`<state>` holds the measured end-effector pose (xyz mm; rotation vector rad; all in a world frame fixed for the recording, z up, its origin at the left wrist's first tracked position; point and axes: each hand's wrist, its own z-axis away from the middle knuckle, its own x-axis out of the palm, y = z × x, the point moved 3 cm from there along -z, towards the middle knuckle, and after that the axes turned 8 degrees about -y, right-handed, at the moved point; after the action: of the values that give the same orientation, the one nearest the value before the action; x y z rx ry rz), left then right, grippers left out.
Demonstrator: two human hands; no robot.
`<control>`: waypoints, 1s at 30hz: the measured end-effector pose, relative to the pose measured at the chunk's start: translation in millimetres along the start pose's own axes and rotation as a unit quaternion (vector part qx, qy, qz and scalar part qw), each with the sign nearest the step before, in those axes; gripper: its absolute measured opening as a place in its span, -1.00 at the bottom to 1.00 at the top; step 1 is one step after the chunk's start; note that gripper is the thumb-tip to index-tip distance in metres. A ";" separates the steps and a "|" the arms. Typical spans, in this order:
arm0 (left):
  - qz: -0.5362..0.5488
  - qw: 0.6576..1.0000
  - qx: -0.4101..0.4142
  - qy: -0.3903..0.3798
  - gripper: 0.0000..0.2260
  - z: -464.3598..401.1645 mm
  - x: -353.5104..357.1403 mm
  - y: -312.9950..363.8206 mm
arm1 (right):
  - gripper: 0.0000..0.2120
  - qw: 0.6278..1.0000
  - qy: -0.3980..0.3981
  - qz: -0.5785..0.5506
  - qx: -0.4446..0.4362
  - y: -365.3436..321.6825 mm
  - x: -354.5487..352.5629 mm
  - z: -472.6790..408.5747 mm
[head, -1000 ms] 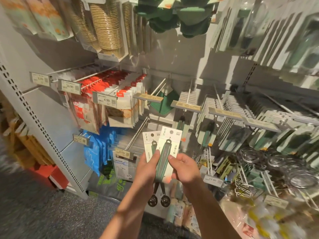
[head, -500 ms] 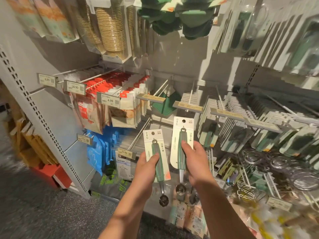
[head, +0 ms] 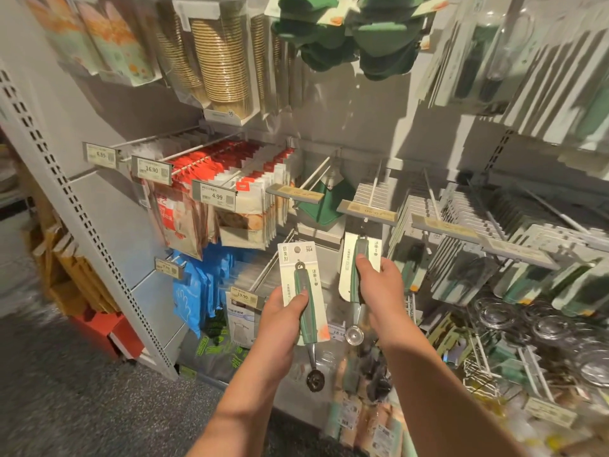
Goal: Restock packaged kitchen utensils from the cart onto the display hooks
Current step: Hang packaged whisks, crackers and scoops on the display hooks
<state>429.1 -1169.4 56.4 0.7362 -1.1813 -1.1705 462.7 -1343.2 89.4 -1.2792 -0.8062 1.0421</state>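
Pegboard shelving fills my view. Since the earlier frame, my right hand [head: 379, 288] has lifted its packaged scoop [head: 357, 268] to the centre hook [head: 370, 196]. Left hand [head: 283, 311] grips the other scoop pack [head: 301, 291], lower centre. Two packs, fingers curled round each.

Two carded green-handled scoops are in hand: one scoop card [head: 301, 291] held by the left hand [head: 280, 319], and a second scoop card [head: 357, 268] held by the right hand [head: 379, 288]. Three price tags show readable figures along the left side of the rack: 6.95 [head: 100, 155], 16.90 [head: 151, 169] and 4.99 [head: 216, 196]. Two clusters of green mitts [head: 349, 31] hang at the top edge.
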 end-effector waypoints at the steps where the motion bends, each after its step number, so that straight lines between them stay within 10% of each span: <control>1: 0.001 1.000 -0.001 0.001 -0.82 -0.7 -0.6 0.8 | -0.81 1.000 0.009 0.011 0.003 -0.1 0.8 -7.1; 10: 0.027 1.000 -0.010 0.005 -0.83 -1.4 -7.3 6.7 | -0.47 0.992 0.007 0.103 0.072 -4.5 -2.9 -41.6; 15: 0.025 1.000 -0.015 0.000 -0.86 -1.3 -10.0 6.2 | -0.70 0.986 -0.023 0.134 0.100 24.7 -4.8 -36.3; 19: 0.011 1.000 -0.014 -0.016 -0.84 -0.1 -6.8 4.6 | -0.37 0.986 -0.045 0.103 0.122 40.3 -4.1 -14.8; 30: 0.012 1.000 -0.001 -0.014 -0.87 3.4 3.5 -1.8 | -0.81 0.987 -0.146 -0.007 0.073 39.1 10.2 35.8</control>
<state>425.2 -1172.8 56.7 0.7045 -1.2099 -1.1645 426.9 -1321.6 55.2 -1.0075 -0.9391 1.2712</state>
